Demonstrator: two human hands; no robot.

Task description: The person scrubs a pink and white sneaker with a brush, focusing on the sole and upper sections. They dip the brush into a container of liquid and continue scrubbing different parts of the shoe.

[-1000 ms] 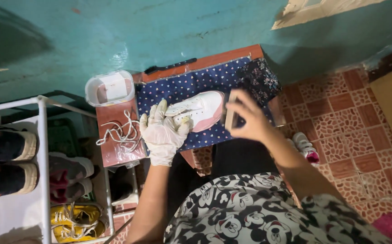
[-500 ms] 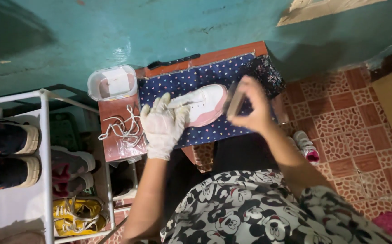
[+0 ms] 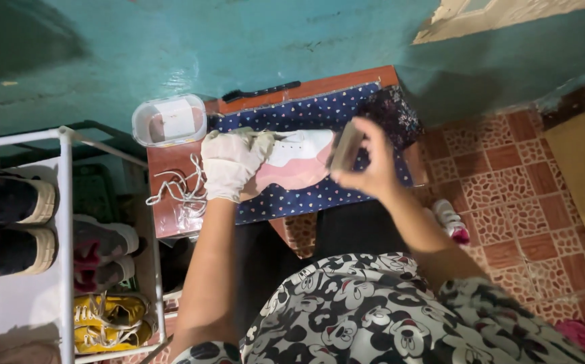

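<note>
Head view: we look down on our left hand (image 3: 230, 165), in a pale glove, clasped over the rear end of a white and pink sneaker (image 3: 297, 158), pinning it flat on the table. Just past the toe end of that shoe our bare right hand (image 3: 368, 168) is clenched around a small brush or block (image 3: 345, 145), blurred, held right at the shoe's front. Under both hands the sneaker lies on a dark blue cloth with small light dots (image 3: 319, 111) spread across a reddish wooden table (image 3: 167, 168). Beside the gloved hand, on the bare wood, lie loose white shoelaces (image 3: 183, 189), and just beyond them a clear plastic tub with something white inside (image 3: 169, 120). Beyond the cloth, along the far edge of the table, lies a slim black tool (image 3: 257, 92) near the teal wall (image 3: 238, 40). Well away on the gloved-hand side stands a white shoe rack (image 3: 65, 222) with dark slip-ons, grey and pink sneakers, and yellow sneakers (image 3: 107, 322). On the other side of our grip is a red patterned tile floor (image 3: 528, 195).
</note>
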